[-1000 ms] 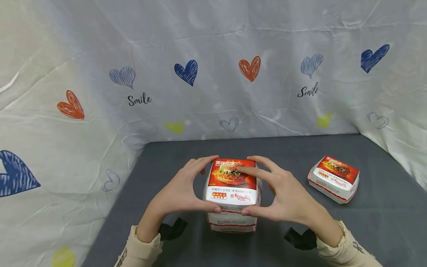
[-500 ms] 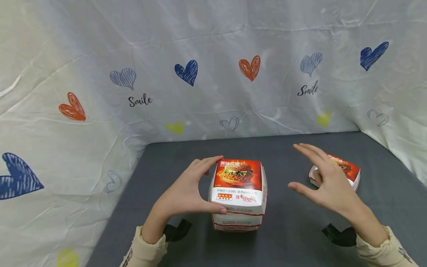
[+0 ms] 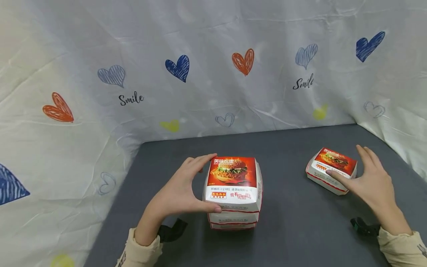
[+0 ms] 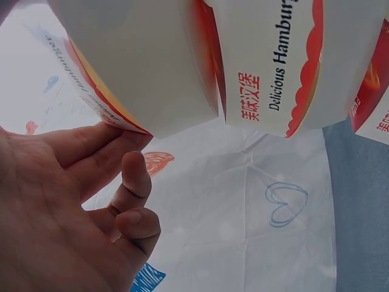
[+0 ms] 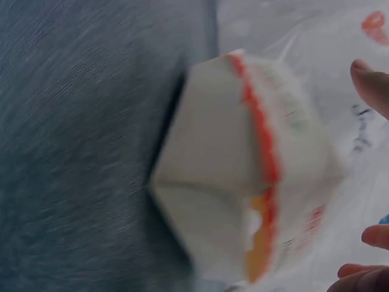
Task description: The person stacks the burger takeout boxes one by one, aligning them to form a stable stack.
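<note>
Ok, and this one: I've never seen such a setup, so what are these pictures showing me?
There is no robot, just a person's two bare hands. The widest view comes from a camera worn on the head; the two closer ones come from a camera on each wrist. On the dark grey tabletop are a stack of hamburger boxes and, off to its right, a single hamburger box. The left hand grips the stack near its top. The right hand is close to the single box, not gripping it.
</note>
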A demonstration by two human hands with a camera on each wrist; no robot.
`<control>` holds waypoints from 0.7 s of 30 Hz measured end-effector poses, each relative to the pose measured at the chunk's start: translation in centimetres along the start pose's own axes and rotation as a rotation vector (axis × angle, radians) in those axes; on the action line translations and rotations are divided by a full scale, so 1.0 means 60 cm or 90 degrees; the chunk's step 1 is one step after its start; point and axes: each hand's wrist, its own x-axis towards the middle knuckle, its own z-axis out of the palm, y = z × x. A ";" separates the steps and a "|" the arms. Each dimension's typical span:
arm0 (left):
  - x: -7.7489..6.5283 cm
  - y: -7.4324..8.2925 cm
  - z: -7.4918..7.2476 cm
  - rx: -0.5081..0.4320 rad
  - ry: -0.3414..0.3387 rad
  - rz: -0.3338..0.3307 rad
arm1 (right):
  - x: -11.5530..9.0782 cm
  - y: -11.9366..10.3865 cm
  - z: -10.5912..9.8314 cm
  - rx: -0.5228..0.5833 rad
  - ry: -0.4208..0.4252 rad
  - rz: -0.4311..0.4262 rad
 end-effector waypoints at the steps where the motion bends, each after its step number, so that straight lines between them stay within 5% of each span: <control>1: 0.000 -0.001 0.000 -0.001 0.002 0.002 | 0.002 0.005 0.002 -0.011 -0.008 0.006; 21: -0.005 -0.003 -0.003 -0.002 0.002 0.003 | -0.001 0.011 0.015 -0.001 -0.102 0.028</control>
